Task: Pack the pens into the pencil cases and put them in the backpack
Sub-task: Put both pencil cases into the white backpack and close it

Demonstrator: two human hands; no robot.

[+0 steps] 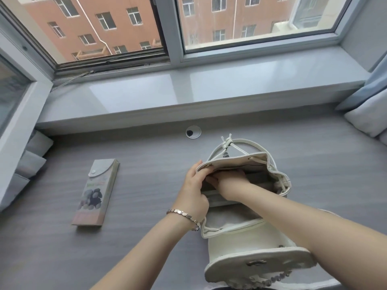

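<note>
Pinching the backpack (240, 241) open, the left grip (194, 190) lets the right grip (229, 177), closure hidden, reach inside; the centre-left pencil case (96, 191) likely goes next.

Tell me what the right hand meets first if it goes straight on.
Likely the backpack's inner wall beside the left hand gripping the rim; the right hand's fingertips are hidden, depth unclear.

On the grey desk (52, 248), the white backpack (240, 239) is gripped at the rim of its mouth by the left hand (194, 189), the right hand (229, 180) is sunk inside with its fingers hidden, and a pencil case (96, 191) is seen lying flat, well apart, to the left.
</note>
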